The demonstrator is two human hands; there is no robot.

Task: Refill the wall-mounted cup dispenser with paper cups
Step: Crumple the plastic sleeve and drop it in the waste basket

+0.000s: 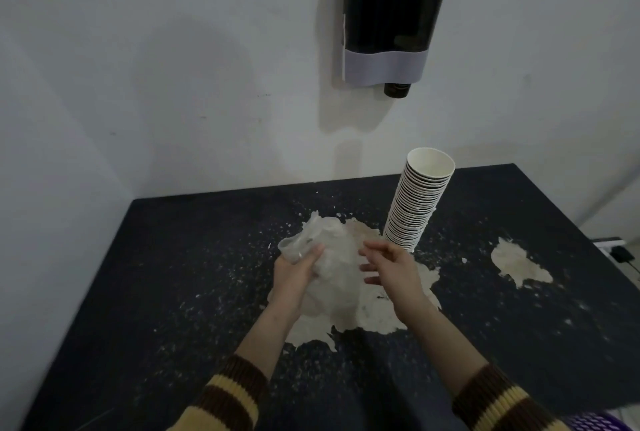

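A tall stack of white paper cups (417,203) stands upright, mouths up, on the dark table (180,257), leaning slightly right. On the wall above it hangs the cup dispenser (394,15), dark smoked cover over a grey lower band, with a dark cup bottom showing at its outlet. My left hand (298,273) grips a crumpled clear plastic bag (329,250) over the table's middle. To the right of the bag, my right hand (388,268) has its fingers spread and holds nothing, just in front of the stack's base.
The table's dark top is worn, with pale peeled patches (519,262) at the middle and right. White walls close the back and left. A power strip (613,247) lies past the right edge, and a purple basket (588,422) shows at the bottom right.
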